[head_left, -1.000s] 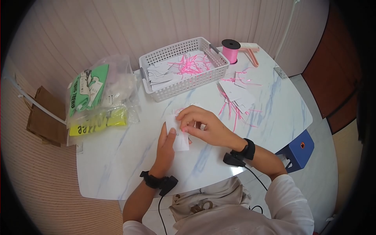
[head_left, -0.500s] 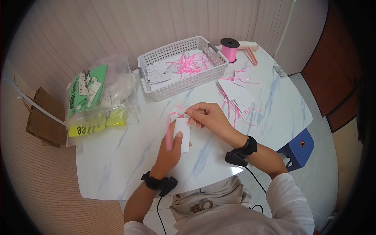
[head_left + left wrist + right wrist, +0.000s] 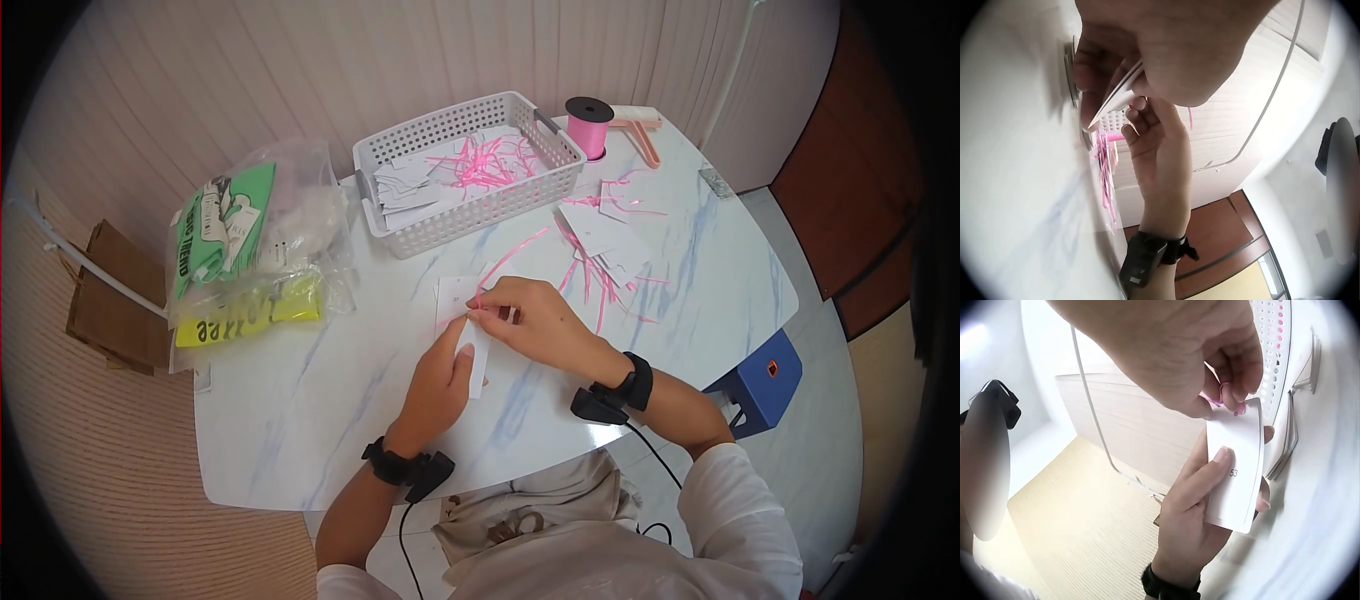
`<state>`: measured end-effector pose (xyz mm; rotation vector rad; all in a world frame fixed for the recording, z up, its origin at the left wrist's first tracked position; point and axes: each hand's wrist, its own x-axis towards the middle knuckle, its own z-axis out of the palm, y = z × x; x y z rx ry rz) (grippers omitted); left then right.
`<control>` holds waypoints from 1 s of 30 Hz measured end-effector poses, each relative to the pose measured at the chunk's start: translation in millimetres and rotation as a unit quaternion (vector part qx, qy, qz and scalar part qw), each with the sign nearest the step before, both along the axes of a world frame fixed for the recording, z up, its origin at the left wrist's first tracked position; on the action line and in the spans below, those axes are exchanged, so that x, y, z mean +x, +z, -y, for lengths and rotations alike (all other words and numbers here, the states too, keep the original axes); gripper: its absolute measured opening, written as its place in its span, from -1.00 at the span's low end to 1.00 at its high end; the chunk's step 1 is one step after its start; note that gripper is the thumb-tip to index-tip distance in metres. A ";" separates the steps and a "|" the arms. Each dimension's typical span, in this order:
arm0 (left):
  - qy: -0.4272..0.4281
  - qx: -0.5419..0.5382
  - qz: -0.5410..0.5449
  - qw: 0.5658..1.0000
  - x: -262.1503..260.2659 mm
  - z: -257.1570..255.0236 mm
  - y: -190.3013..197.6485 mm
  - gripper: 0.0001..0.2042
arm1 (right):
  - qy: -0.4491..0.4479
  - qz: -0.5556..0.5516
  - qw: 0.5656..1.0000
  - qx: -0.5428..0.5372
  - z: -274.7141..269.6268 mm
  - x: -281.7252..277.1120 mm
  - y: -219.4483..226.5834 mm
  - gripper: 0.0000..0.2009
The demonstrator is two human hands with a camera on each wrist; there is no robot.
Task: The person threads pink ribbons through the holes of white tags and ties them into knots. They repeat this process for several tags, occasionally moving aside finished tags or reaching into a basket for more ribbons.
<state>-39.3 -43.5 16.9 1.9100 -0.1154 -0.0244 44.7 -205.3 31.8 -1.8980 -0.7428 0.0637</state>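
Note:
My left hand (image 3: 432, 388) grips a white card (image 3: 1238, 481) printed with 53, its thumb across the printed face. At the card's top end, my right hand (image 3: 535, 318) pinches a thin pink ribbon (image 3: 515, 252), whose loose end arcs away toward the basket. The two hands meet at that end, so the fingers partly hide the ribbon there. In the head view, more white cards (image 3: 455, 290) lie on the table just beyond the fingertips.
A white perforated basket (image 3: 480, 212) holds cards and pink ribbons at the back. Right of it are a pink ribbon spool (image 3: 587, 135), a pink-handled roller (image 3: 640, 140) and a pile of ribboned cards (image 3: 610, 240). Plastic bags (image 3: 300, 240) with green and yellow contents lie at left.
The card first lay face up, then was tilted as the right hand drew ribbon at its top. Now the hands are together again and the ribbon's loose end points away to the right.

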 end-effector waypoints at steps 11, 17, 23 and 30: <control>-0.001 -0.061 -0.065 0.996 0.8 -1.8 1.2 -0.59 | 0.059 -0.289 0.950 0.100 4.9 19.9 -6.2 -0.74; 0.086 -0.070 0.094 0.989 9.4 -1.8 -9.6 -0.64 | 0.083 -0.277 0.956 0.056 3.9 16.0 -6.0 -0.78; 0.149 -0.059 0.126 0.979 10.1 -8.1 -3.0 -0.71 | 0.114 -0.288 0.951 0.025 5.5 12.4 4.4 -0.77; 0.181 -0.018 0.148 0.972 9.4 -13.2 -4.3 -0.72 | 0.110 -0.320 0.941 0.005 8.9 14.7 3.0 -0.78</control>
